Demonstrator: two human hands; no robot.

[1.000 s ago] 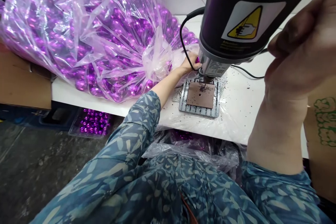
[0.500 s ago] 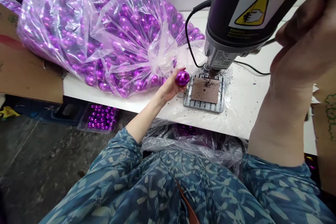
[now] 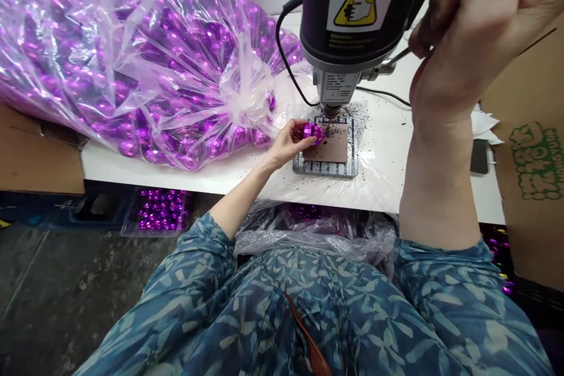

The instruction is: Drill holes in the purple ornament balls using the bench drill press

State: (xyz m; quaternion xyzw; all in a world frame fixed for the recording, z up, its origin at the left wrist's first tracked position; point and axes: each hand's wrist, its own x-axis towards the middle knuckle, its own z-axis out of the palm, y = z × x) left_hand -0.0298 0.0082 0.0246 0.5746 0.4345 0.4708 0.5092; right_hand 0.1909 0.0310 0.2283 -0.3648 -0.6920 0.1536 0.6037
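My left hand (image 3: 288,142) grips a shiny purple ball (image 3: 312,133) at the left edge of the brown pad on the drill press's metal base plate (image 3: 326,168). The ball sits just left of the drill bit (image 3: 330,111). Overhead, the dark drill press head (image 3: 356,9) carries a yellow warning label. My right hand (image 3: 462,29) is raised at the upper right, fingers curled round the press's thin metal lever (image 3: 388,66).
A big clear plastic bag of purple balls (image 3: 145,59) fills the white table's (image 3: 388,182) left half. A black cable (image 3: 286,64) loops behind the press. Cardboard boxes stand at left (image 3: 39,158) and right (image 3: 529,153). A tray of purple balls (image 3: 158,211) lies on the floor.
My left hand drew back from under the press holding a purple ball, then moved it rightward onto the plate's left edge. The view shifted right.
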